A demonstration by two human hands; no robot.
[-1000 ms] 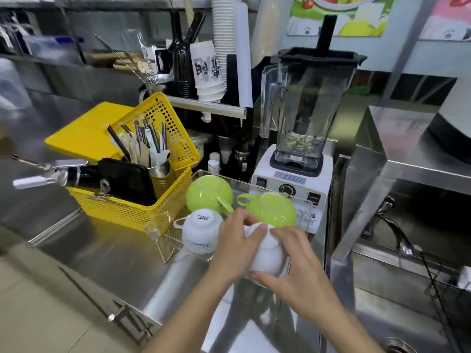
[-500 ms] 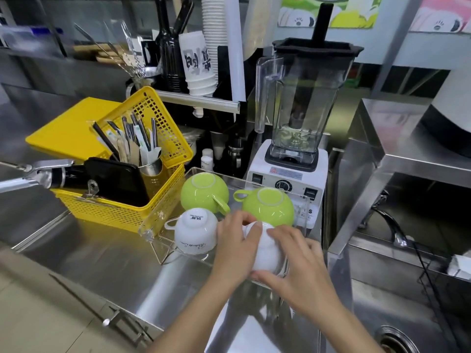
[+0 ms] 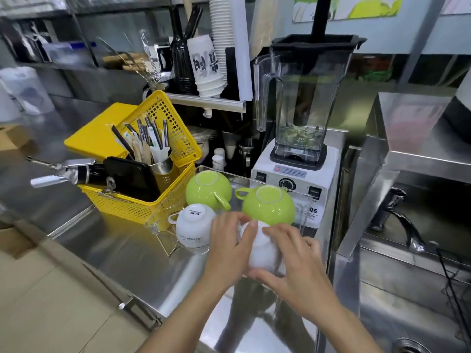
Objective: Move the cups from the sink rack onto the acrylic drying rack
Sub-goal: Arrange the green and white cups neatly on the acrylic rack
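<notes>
- Both hands wrap an upside-down white cup (image 3: 262, 247) at the near right corner of the acrylic drying rack (image 3: 304, 212).
- The left hand (image 3: 229, 247) cups its left side; the right hand (image 3: 293, 261) grips its right and near side.
- Another white cup (image 3: 192, 224) sits inverted near left, and two green cups (image 3: 207, 189) (image 3: 269, 203) sit inverted behind.
- A yellow basket (image 3: 142, 200) stands left on the steel surface (image 3: 114, 250); a blender (image 3: 303, 118) stands behind the rack.

Two bare forearms reach forward. The left hand (image 3: 229, 248) and right hand (image 3: 297, 268) cup a white cup (image 3: 262, 248) between them, fingers curled around it.
</notes>
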